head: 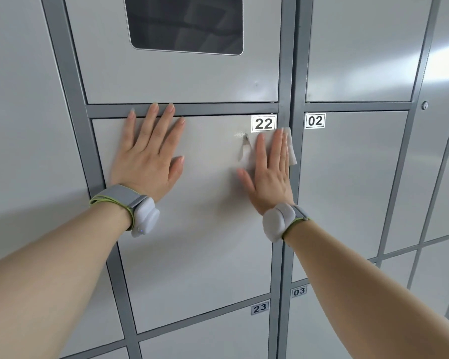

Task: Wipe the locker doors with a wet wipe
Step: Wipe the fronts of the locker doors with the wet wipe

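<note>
Our right hand [268, 172] lies flat with its fingers straight and close together, pressing the wet wipe [293, 151] against the upper right corner of locker door 22 [192, 242]. It is not clenched round the wipe, only pinning it to the metal. The wipe sits under our fingers just below the number label 22 [263, 123]. One edge spills over the grey upright [287, 73] that parts this door from door 02 [347, 190], and a crumpled fold [244, 149] pokes out to the left of our index finger. Our left hand [147, 156] holds nothing: it is spread wide on the upper left of the same door, fingertips reaching onto the crossbar [218, 109] above, and we judge it to be bracing the door. A small damp-looking smear [240, 134] shows beside the label, which suggests the wiping on this door has only touched the top right corner. The broad middle and lower part of door 22 carry no sheen we can make out, so we reckon most of it is left to do. Whether door 02, door 23 [205, 340], door 03 [316, 327] or the panel with the dark window [184, 22] overhead have been wiped, we cannot tell; they look dry and even.
</note>
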Available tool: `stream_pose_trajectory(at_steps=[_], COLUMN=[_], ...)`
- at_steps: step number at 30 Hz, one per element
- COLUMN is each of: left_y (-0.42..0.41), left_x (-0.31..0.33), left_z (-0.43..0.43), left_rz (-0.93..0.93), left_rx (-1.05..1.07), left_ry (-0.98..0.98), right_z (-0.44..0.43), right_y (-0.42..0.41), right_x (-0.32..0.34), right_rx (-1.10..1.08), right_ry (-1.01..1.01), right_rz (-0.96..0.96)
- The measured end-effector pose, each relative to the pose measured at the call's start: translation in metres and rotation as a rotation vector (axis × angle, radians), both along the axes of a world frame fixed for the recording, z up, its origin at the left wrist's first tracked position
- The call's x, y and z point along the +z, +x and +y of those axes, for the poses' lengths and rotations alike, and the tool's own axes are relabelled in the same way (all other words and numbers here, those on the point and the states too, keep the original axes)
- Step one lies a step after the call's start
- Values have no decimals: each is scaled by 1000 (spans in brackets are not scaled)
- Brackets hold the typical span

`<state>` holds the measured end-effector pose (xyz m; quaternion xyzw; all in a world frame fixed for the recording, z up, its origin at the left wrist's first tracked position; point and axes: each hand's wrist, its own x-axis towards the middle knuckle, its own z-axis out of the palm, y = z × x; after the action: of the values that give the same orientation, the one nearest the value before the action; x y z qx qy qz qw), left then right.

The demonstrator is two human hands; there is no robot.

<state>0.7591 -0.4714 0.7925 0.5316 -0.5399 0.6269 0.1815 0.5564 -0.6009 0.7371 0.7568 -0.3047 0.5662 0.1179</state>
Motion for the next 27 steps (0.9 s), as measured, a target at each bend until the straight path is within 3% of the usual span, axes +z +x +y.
stream_pose_trajectory(at_steps=[5, 17, 27], left_y=[1, -1, -2], left_x=[0, 0, -1], left_z=[1, 1, 1], left_rz=[-3, 11, 5], left_rx=[13, 1, 1], left_ry=[4, 12, -4], right_z=[11, 13, -3], right_y=[21, 26, -11], right_x=[20, -45, -88], right_rx=[1, 55, -30], right_ry=[-59, -252, -162], right_rz=[-31, 235, 209])
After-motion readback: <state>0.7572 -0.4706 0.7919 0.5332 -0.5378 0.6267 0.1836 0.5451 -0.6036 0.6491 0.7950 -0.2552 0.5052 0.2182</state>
